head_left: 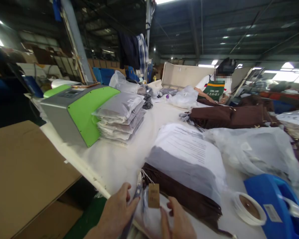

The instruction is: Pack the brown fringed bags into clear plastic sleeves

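A brown cardboard hang tag (pixel 153 196) on a pale cord lies over clear plastic at the near edge of the table. My left hand (pixel 117 208) is left of it, thumb and forefinger apart, the thumb over a narrow dark strip-like thing (pixel 131 215) whose kind I cannot make out. At the tag's lower right corner is my right hand (pixel 177 219), with a gap between thumb and forefinger; whether it touches the tag is unclear. Beyond both hands lies folded dark brown fabric (pixel 186 193), partly under a stack of white printed plastic bags (pixel 186 149).
A green and grey machine (pixel 82 109) stands at left beside stacked bagged items (pixel 122 114). To the right are a blue tape dispenser (pixel 270 202), a white tape roll (pixel 249 208) and brown bundles (pixel 234 116). A co-worker (pixel 215 88) works across the table (pixel 112 166). Cardboard (pixel 27 166) sits at left.
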Demonstrator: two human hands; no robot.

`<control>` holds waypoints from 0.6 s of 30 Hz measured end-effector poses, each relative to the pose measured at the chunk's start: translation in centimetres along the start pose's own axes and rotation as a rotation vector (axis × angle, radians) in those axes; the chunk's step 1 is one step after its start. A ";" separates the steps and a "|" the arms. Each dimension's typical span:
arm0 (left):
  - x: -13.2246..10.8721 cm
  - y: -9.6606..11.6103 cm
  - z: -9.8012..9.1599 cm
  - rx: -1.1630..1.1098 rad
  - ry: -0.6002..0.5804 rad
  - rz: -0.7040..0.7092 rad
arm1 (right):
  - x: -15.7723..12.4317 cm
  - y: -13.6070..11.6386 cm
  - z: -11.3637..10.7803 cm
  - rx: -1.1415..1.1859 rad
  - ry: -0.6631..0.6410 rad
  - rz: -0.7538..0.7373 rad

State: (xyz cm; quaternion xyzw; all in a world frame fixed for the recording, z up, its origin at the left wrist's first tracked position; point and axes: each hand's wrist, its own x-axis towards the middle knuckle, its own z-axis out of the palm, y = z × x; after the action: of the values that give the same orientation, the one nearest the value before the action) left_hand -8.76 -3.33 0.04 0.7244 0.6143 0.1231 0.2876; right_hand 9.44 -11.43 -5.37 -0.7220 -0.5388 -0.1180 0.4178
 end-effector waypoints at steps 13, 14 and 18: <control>5.4 3.4 0.3 0.244 0.172 0.896 | 8.2 -1.3 -0.4 0.549 -0.697 0.331; 6.1 3.8 0.8 0.286 0.153 0.939 | 9.0 -0.9 -0.4 0.509 -0.703 0.294; 7.7 4.9 2.2 0.363 0.173 1.007 | 11.0 0.8 0.5 0.371 -0.540 0.232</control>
State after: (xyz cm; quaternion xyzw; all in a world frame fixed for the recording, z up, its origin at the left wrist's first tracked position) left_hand -1.94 3.06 -0.35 0.9545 0.2238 0.1966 0.0118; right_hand 14.32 -3.65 0.76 -0.6955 -0.5564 0.2253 0.3949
